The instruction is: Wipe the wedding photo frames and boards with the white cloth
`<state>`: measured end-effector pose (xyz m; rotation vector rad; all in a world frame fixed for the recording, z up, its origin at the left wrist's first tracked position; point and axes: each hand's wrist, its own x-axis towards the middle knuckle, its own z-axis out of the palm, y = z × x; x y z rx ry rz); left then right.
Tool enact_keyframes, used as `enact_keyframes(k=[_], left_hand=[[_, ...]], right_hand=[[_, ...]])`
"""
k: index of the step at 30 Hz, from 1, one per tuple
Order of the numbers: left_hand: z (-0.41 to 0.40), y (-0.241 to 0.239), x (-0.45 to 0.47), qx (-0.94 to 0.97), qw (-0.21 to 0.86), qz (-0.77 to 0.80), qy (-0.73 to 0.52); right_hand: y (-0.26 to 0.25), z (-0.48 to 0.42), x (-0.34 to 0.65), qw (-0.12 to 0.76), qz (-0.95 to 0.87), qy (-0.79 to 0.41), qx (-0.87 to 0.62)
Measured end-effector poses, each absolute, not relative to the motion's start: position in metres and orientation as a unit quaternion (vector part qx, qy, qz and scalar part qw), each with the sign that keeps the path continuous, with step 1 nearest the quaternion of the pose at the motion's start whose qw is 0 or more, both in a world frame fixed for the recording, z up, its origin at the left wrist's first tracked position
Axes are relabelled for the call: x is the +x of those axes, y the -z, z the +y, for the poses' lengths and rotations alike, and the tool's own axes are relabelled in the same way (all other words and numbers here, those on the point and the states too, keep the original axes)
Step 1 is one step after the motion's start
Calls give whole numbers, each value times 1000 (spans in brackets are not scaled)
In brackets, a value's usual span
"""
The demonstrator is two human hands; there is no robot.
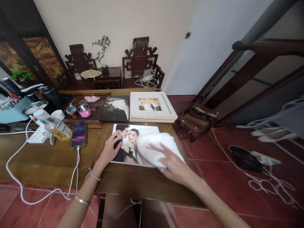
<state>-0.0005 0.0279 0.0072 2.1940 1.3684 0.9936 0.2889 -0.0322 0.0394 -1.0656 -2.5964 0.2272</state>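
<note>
A wedding photo panel (128, 155) lies flat on the wooden table in front of me. My left hand (110, 147) rests on its left edge, fingers stretched out across the picture. On the panel's right part is a folded white cloth (166, 141), covering that side of the picture. My right hand (172, 163) presses the cloth down, fingers spread over it and the thumb side hidden. Just beyond the panel lie a dark photo panel (114, 110) and a white framed photo (163, 110) side by side.
To the left are a bottle of yellow liquid (58, 128), a power strip (38, 134), a charging phone (79, 134) and a pink cup (85, 111). White cables (20, 177) hang over the table (125, 182). A brown bag (194, 120) sits right of the table.
</note>
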Motion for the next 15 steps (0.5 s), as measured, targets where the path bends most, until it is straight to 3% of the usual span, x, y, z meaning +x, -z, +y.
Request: enact_keyframes(k=[8, 15], left_hand=[[31, -6, -1, 768, 185, 487, -372], [31, -5, 0, 758, 191, 497, -377]], right_hand=[[-38, 34, 265, 103, -886, -16, -453], [-35, -28, 262, 86, -898, -51, -429]])
